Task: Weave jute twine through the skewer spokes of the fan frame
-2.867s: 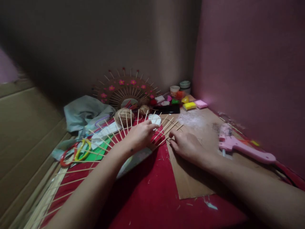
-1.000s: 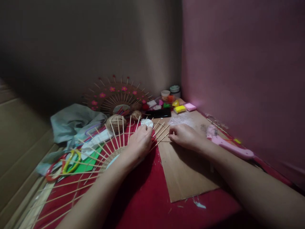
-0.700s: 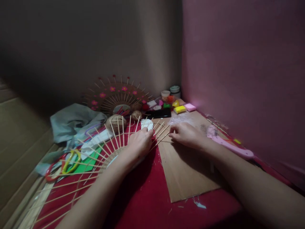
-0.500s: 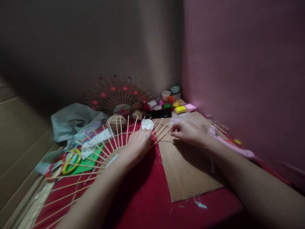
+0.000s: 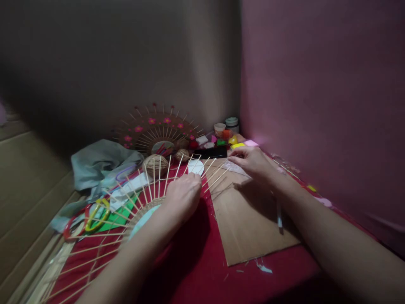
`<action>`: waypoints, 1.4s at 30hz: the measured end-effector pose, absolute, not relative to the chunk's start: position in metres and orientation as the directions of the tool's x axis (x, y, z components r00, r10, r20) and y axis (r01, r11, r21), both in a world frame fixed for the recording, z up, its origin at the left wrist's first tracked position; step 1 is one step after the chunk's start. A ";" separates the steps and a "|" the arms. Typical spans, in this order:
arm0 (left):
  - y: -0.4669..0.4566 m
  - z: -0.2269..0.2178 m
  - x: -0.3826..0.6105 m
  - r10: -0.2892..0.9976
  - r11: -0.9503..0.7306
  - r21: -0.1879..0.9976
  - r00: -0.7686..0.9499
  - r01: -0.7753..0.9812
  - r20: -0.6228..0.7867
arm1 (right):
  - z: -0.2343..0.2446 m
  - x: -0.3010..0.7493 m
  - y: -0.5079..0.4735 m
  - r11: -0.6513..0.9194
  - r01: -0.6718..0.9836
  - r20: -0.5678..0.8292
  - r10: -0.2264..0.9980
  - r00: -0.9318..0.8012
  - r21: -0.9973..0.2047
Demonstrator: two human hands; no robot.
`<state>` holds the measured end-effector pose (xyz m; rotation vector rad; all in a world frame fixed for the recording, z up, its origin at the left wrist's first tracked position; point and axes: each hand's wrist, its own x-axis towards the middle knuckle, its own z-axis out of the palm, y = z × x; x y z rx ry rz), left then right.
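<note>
My left hand (image 5: 183, 194) is closed over the right part of a fan-shaped frame (image 5: 143, 210) of thin wooden sticks. The sticks spread out from a woven band around a light blue centre (image 5: 146, 219). A thin strand crosses several sticks. Just beyond the stick tips on the right, my right hand (image 5: 251, 160) hovers above a piece of cardboard (image 5: 253, 223), its thumb and fingers pinched together. What is between those fingers is too small to make out. Behind the sticks lie a ball of twine (image 5: 155, 164) and a white round piece (image 5: 195, 167).
A finished-looking fan with pink flowers (image 5: 167, 121) leans on the back wall. Scissors with red and yellow handles (image 5: 98, 216), green paper (image 5: 118, 217) and a grey cloth (image 5: 101, 162) lie left. Further back are a black phone (image 5: 210, 152), colourful clay packs and small tubs (image 5: 232, 123).
My right hand has risen slightly and moved away from the stick tips. The left hand keeps its hold, and the frame has shifted very little. The camera view has moved slightly.
</note>
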<state>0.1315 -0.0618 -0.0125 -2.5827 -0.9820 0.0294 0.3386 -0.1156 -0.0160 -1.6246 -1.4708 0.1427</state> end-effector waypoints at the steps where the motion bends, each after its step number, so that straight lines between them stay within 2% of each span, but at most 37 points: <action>1: -0.064 -0.011 0.131 0.648 -0.683 -0.349 0.752 0.642 0.116 | -0.016 0.339 -0.114 0.128 0.725 0.470 0.833 0.292 -0.677; 8: -0.076 -0.002 0.126 0.650 -0.686 -0.356 0.755 0.634 0.091 | -0.028 0.344 -0.099 0.019 0.619 0.287 0.897 0.336 -0.785; 13: -0.073 0.002 0.122 0.631 -0.694 -0.334 0.762 0.638 0.145 | -0.040 0.344 -0.092 -0.051 0.649 0.209 0.925 0.316 -0.759; 16: -0.070 0.005 0.120 0.638 -0.680 -0.326 0.749 0.656 0.177 | -0.038 0.343 -0.097 -0.063 0.696 0.150 0.959 0.241 -0.715; 22: -0.061 -0.002 0.119 0.646 -0.691 -0.251 0.735 0.678 0.206 | -0.015 0.341 -0.128 0.010 0.771 -0.019 0.999 -0.029 -0.637; 26: -0.053 -0.011 0.120 0.651 -0.714 -0.174 0.734 0.678 0.192 | -0.007 0.337 -0.144 0.143 0.766 -0.120 0.954 -0.276 -0.627; 29: -0.052 -0.013 0.122 0.654 -0.729 -0.128 0.739 0.673 0.162 | -0.011 0.330 -0.145 0.208 0.733 -0.162 0.902 -0.399 -0.648; 34: -0.055 -0.012 0.123 0.657 -0.724 -0.108 0.729 0.681 0.191 | -0.023 0.320 -0.142 0.263 0.792 -0.133 0.909 -0.395 -0.551; 39: -0.054 -0.015 0.123 0.642 -0.740 -0.091 0.740 0.666 0.198 | -0.024 0.314 -0.147 0.290 0.732 -0.144 0.872 -0.467 -0.616; 42: -0.053 -0.018 0.123 0.631 -0.747 -0.089 0.745 0.659 0.216 | -0.021 0.310 -0.150 0.287 0.753 -0.139 0.884 -0.446 -0.592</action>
